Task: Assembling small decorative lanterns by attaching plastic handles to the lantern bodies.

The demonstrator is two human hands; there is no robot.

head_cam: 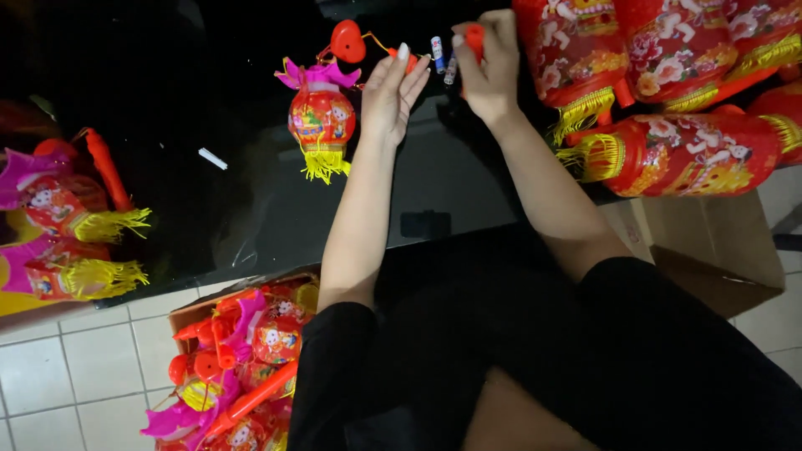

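Up top on the bench [468, 184]: both hands working one toy lantern.
Right hand [491, 67]: fingers pinched on an orange handle [474, 38], held up so the string hangs free.
Left hand [393, 96]: fingers spread loose, touching the cord, steadying it.
Small lantern [322, 117]: dangles left of the hands under a red heart [347, 40].
Batteries [438, 53]: between the hands, within reach.
Finished lanterns [685, 150]: piled right; box [242, 367] on the floor.

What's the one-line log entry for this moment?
left hand: touching orange handle end | right hand: gripping orange handle | small lantern: hanging by cord | batteries: on table
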